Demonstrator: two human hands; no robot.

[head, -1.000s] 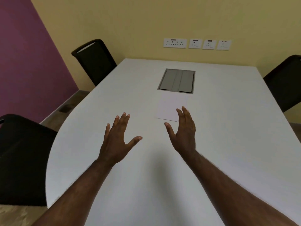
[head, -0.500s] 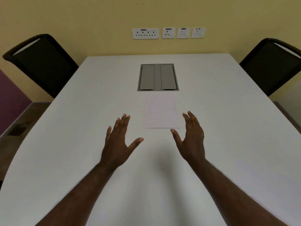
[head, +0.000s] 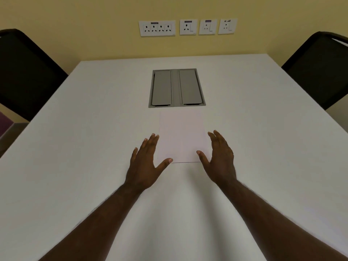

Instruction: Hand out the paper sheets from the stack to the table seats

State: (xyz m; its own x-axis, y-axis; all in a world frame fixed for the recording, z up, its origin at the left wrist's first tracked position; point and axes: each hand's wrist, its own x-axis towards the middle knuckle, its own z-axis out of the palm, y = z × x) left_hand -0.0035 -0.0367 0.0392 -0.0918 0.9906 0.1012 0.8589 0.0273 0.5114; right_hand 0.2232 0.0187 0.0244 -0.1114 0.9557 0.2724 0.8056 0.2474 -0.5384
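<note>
So, both hands are out over the white table (head: 75, 166) with nothing in them: the left hand (head: 145, 166) has its fingers straight and spread, thumb swung out, and the right hand (head: 220, 161) is likewise loose and flat-fingered. Between them lies the stack of paper sheets (head: 181, 136), the left thumb tip over its near left corner and the right thumb at its near right edge; whether either actually touches the paper I cannot tell. The paper is so close in colour to the tabletop that its edges barely show, and I cannot make out how many sheets there are. Just beyond the stack from the hands sits a grey hatch (head: 177, 87) let into the table, its two flaps down. Well out to the left a dark chair (head: 24, 72) is cut off by the frame, and another chair (head: 320, 70) on the right likewise. On the wall past the hatch is a row of sockets (head: 187, 27), their labels too small to read.
</note>
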